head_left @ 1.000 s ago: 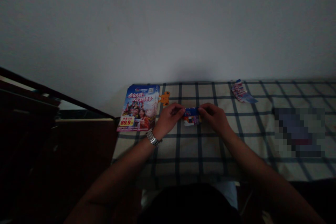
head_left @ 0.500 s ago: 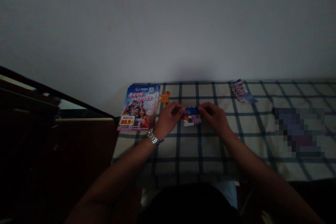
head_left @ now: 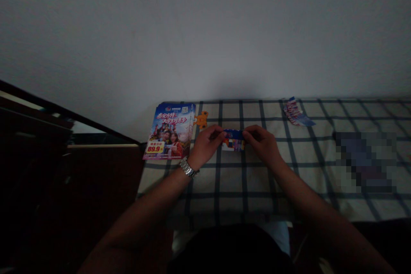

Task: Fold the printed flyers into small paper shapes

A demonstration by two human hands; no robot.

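Between my two hands is a small folded flyer (head_left: pixel 234 141), blue along its top and colourfully printed below. My left hand (head_left: pixel 207 143), with a metal watch (head_left: pixel 189 168) at the wrist, pinches its left upper corner. At the right upper corner, thumb and fingers of my right hand (head_left: pixel 261 140) are closed on it. A stack of printed flyers (head_left: pixel 168 130) lies to the left of my left hand. Farther right, near the wall, rests a bunch of folded flyers (head_left: pixel 297 112), fanned over one another.
A checked cloth (head_left: pixel 231 184) covers the table, which backs onto a plain wall (head_left: pixel 205 30). An orange bear print (head_left: pixel 201 120) shows beside the stack. On the right lies a pixelated dark object (head_left: pixel 366 162). Dark furniture (head_left: pixel 96 188) stands at the left.
The flyer's lower part has tilted, so its printed face looks shorter and its lower edge sits higher. Both hands keep their grip in nearly the same place.
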